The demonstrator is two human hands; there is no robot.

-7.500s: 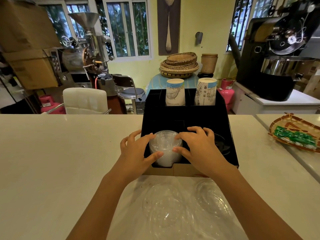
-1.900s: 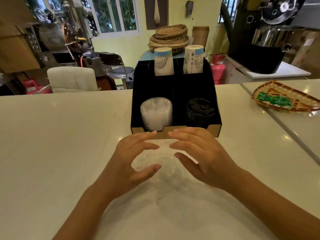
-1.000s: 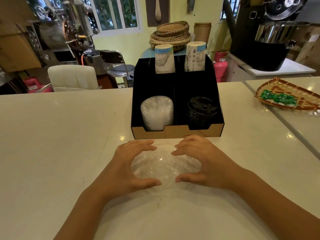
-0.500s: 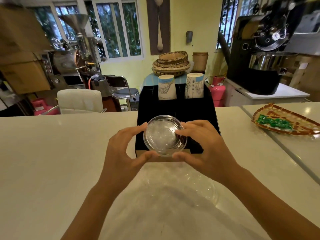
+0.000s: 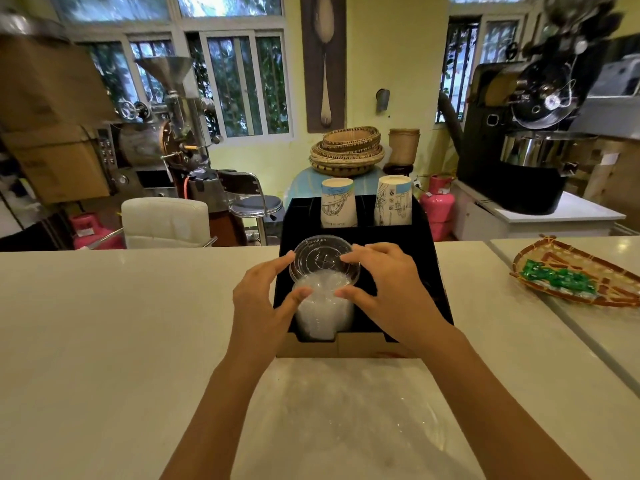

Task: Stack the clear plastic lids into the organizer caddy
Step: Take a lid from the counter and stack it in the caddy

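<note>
Under both forearms, a pale desk (image 5: 104, 341). Ahead of the hands, a black organizer caddy (image 5: 429, 271) with a cardboard front, two paper cups (image 5: 338, 202) upright in its far compartments. Below the fingers, in the caddy's near left compartment, a stack of clear lids (image 5: 320, 313). Between left hand (image 5: 259, 306) and right hand (image 5: 391, 292), both part-curled, a single clear lid (image 5: 323, 259), pinched at its rim, tilted just above the stack.
</note>
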